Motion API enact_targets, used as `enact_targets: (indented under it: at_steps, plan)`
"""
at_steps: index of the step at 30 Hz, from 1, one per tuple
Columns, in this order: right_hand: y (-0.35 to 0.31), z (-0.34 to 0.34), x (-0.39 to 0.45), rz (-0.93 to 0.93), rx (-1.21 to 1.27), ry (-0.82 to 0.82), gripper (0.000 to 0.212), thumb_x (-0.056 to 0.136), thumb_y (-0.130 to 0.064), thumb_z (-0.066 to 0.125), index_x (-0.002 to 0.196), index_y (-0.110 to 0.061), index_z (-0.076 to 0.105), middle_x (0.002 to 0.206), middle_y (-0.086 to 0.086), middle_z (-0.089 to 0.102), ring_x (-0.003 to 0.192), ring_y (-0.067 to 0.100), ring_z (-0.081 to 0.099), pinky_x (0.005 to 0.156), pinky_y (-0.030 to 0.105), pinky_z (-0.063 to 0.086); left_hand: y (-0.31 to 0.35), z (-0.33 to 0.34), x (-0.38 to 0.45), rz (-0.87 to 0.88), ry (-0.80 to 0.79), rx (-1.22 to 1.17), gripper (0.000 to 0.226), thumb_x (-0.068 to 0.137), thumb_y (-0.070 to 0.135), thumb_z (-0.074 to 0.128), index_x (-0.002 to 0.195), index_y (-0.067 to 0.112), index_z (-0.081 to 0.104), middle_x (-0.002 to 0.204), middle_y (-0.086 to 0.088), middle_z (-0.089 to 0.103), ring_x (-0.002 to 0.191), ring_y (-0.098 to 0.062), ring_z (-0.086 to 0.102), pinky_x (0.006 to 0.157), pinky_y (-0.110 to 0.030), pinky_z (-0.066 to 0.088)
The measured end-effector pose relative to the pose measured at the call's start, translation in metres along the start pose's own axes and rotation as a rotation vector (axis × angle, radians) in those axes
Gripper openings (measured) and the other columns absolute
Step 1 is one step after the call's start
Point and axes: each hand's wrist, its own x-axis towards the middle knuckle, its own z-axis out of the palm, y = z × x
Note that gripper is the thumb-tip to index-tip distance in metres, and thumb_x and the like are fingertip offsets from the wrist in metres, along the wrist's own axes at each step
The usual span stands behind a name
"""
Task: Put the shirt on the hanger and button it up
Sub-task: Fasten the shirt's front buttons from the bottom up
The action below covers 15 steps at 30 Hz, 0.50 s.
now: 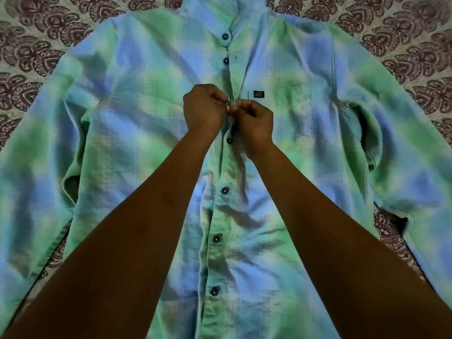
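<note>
Two bare hands meet at the middle of a green-and-blue checked cotton shirt that lies front up and spread flat on a pale bedspread printed with dark maroon paisley shapes. The left hand has its fingers curled, pinching the left edge of the front opening at a small dark round button. The right hand has its fingertips curled too, pinching the facing edge of cloth just beside that button, so the two hands touch at the fingertips. Above them two dark buttons show near the collar; below them four more run down the front towards the hem. A small black label sits on the chest just right of the hands. Both sleeves lie spread outwards. Whether a hanger is inside the shirt cannot be told.
</note>
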Motion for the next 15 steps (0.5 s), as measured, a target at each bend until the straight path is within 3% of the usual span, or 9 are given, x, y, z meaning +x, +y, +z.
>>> enact_targets:
  at_steps: [5, 8, 12, 15]
  plan:
    - [-0.003, -0.001, -0.006, -0.007, 0.069, -0.039, 0.015, 0.087, 0.003, 0.054, 0.094, -0.006, 0.063, 0.079, 0.007, 0.063, 0.075, 0.02, 0.059, 0.077, 0.034, 0.05, 0.0, 0.002, -0.002, -0.083, -0.01, -0.117, 0.015, 0.072, 0.0, 0.07, 0.078, 0.014, 0.072, 0.081, -0.008, 0.072, 0.08, -0.023, 0.07, 0.084, -0.035, 0.057]
    - [-0.002, 0.0, -0.007, 0.004, 0.081, -0.053, 0.017, 0.089, 0.003, 0.051, 0.092, -0.008, 0.064, 0.08, 0.008, 0.064, 0.078, 0.024, 0.059, 0.074, 0.036, 0.05, -0.003, 0.001, -0.005, -0.118, -0.043, -0.224, 0.016, 0.072, -0.002, 0.069, 0.084, 0.008, 0.072, 0.078, -0.009, 0.07, 0.079, -0.024, 0.07, 0.086, -0.036, 0.057]
    - [-0.007, -0.004, -0.01, 0.036, 0.117, -0.097, 0.022, 0.091, 0.001, 0.047, 0.086, -0.011, 0.064, 0.082, 0.012, 0.063, 0.08, 0.027, 0.057, 0.076, 0.04, 0.049, -0.005, -0.002, -0.007, -0.163, -0.092, -0.35, 0.015, 0.08, -0.004, 0.063, 0.087, 0.007, 0.07, 0.072, -0.007, 0.066, 0.066, -0.017, 0.063, 0.071, -0.027, 0.055]
    - [-0.016, -0.009, -0.01, 0.106, 0.108, -0.109, 0.023, 0.093, -0.005, 0.044, 0.082, -0.012, 0.063, 0.074, 0.011, 0.06, 0.066, 0.021, 0.057, 0.06, 0.025, 0.051, -0.003, -0.002, -0.007, -0.199, -0.127, -0.397, 0.017, 0.082, -0.005, 0.058, 0.08, 0.01, 0.068, 0.075, -0.01, 0.067, 0.064, -0.016, 0.06, 0.062, -0.022, 0.051]
